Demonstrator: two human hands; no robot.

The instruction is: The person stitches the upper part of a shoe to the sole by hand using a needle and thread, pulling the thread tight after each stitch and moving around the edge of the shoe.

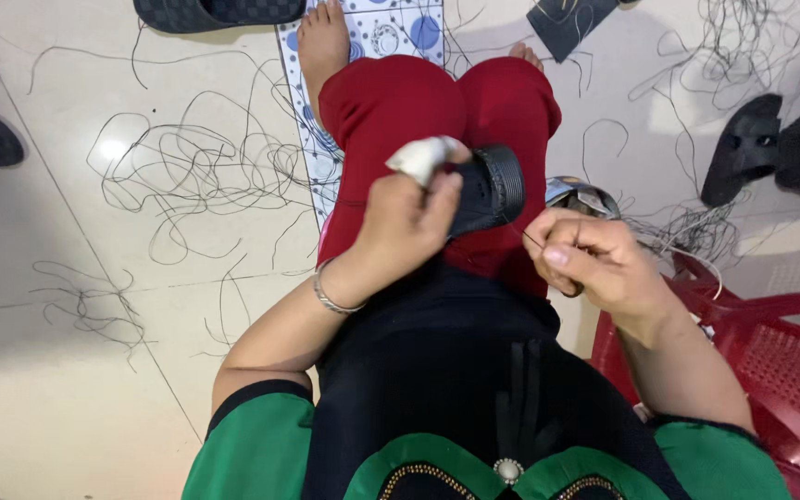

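On the red-clad lap, the left hand (405, 222) is gripping a black shoe piece (488, 190), fingers clenched around it and a white cloth scrap (423, 156). The right hand (585, 259) is pinching what seems a dark thread (528, 238). Beside it, a red plastic basket (789, 361) is sitting, contents unclear.

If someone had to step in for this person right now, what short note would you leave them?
Left hand: grips the black shoe piece on the lap, a white wrap on one finger.
Right hand: fingers pinched shut on a dark thread running to the shoe piece; whether a needle is there cannot be told.
Around: loose black threads on the floor, more black shoe parts at the right, a red plastic basket beside the right arm.
Done: thread already joined to the piece.
Left: how much stitching remains cannot be told.
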